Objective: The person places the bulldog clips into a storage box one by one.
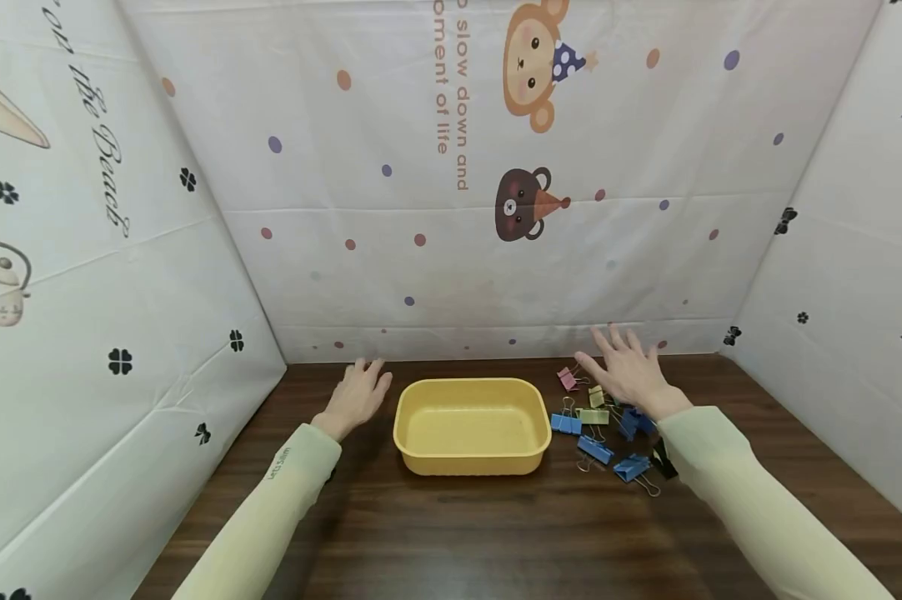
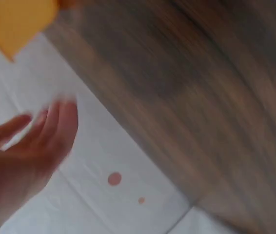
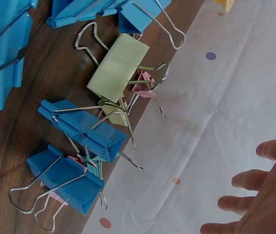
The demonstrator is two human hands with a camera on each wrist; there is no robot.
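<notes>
A yellow plastic basin (image 1: 472,465) stands on the dark wooden table between the hands, with nothing inside. Just left of it, the left hand (image 1: 355,398) hovers with loosely bent fingers and holds nothing; the left wrist view shows it blurred. On the basin's right lies a loose group of binder clips: several blue ones (image 1: 594,450), a pink one (image 1: 568,379), green ones (image 1: 593,417) and a black one (image 1: 664,458), partly hidden by the right sleeve. Above their far side, the right hand (image 1: 629,375) spreads its fingers, empty. Up close, a green binder clip (image 3: 118,68) lies among blue ones.
White printed sheeting (image 1: 436,275) rises behind the table's far edge. Similar sheets stand at the left (image 1: 158,317) and right (image 1: 834,267). The brown tabletop (image 1: 451,533) extends in front of the basin.
</notes>
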